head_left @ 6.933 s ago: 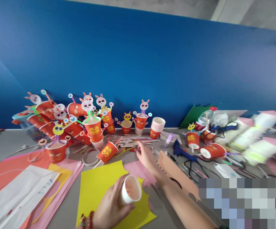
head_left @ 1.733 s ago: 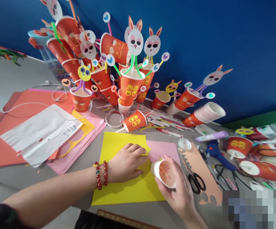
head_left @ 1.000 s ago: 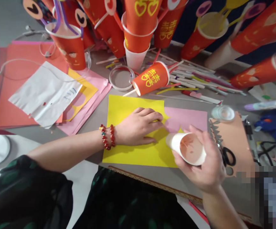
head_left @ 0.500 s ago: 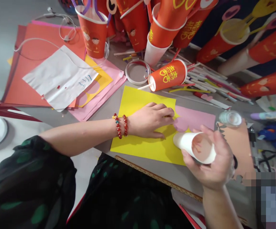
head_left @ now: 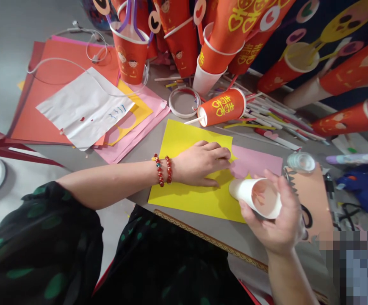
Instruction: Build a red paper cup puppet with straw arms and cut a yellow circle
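My left hand [head_left: 201,163], with a red bead bracelet at the wrist, lies flat on a yellow sheet of paper [head_left: 184,186] on the grey table. My right hand [head_left: 282,220] grips a white paper cup [head_left: 255,197] tilted on its side, its mouth facing me, over the yellow sheet's right edge. A pink sheet [head_left: 256,159] lies just beyond the cup. An orange-red paper cup [head_left: 223,106] lies on its side behind the yellow sheet, with a stick poking from its mouth.
Several red cups with bunny faces and straws [head_left: 177,34] crowd the back. A tape ring [head_left: 184,101], loose straws [head_left: 275,123], stacked coloured and white papers [head_left: 85,106], a clear small tub [head_left: 301,161], scissors [head_left: 306,212] and a blue glue gun [head_left: 361,190] lie around.
The cup passed from my left hand to my right. My left hand came down flat on the yellow sheet. My view dropped from the blue wall down close over the table.
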